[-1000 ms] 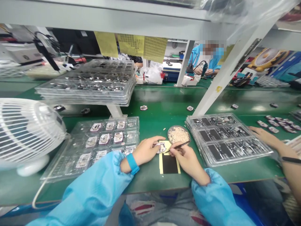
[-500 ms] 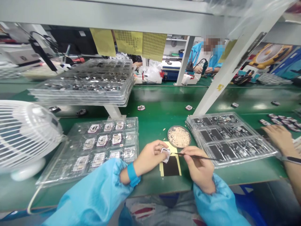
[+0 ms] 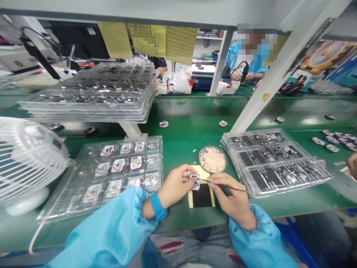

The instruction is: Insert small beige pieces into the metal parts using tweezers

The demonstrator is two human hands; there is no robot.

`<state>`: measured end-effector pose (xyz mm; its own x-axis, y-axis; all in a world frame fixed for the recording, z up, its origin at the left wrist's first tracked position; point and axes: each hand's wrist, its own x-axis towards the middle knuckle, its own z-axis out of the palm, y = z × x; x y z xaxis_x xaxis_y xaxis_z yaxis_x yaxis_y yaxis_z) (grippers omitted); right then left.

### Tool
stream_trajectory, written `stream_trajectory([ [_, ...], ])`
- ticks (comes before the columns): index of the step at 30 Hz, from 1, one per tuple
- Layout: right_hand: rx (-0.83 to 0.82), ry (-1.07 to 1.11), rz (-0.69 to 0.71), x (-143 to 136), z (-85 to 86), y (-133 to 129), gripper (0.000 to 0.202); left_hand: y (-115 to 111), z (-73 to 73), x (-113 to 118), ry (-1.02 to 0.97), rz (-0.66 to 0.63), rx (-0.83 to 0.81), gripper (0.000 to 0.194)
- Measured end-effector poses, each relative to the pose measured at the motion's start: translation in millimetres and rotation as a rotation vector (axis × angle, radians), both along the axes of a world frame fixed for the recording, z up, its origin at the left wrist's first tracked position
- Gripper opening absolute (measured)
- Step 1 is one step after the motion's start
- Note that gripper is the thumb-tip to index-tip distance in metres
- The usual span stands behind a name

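My left hand [image 3: 180, 186] pinches a small rounded-square device housing [image 3: 196, 183] with a pale rim and parts inside. In my right hand [image 3: 231, 193] is a pair of thin dark tweezers [image 3: 227, 185], held like a pen, its tips at the housing's right edge. Whether the tips grip anything is too small to tell. Below the housing lies a black pad [image 3: 202, 197] edged with yellow tape. Just behind, a round dish [image 3: 212, 159] holds many tiny beige and dark pieces.
At left, a clear tray [image 3: 80, 163] carries several similar housings beside a white fan [image 3: 30, 160]. Stacked trays of parts [image 3: 251, 186] lie at right. More trays [image 3: 92, 111] sit on a raised shelf. A co-worker's hand [image 3: 353, 165] shows at the right edge.
The tweezers' tips have shifted slightly left and up to the housing, which is turned a little. The co-worker's hand at right has drawn back toward the frame's edge. The view has shifted slightly.
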<state>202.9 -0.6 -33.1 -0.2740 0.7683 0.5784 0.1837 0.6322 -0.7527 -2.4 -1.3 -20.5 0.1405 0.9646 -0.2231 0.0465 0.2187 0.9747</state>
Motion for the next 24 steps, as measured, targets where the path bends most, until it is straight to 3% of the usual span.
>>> stream_trajectory([
  [24, -0.06, -0.024, -0.048, -0.7, 0.7, -1.0, 0.014, -3.6, 5.1, -1.5, -0.085, 0.014, 0.05, 0.024],
])
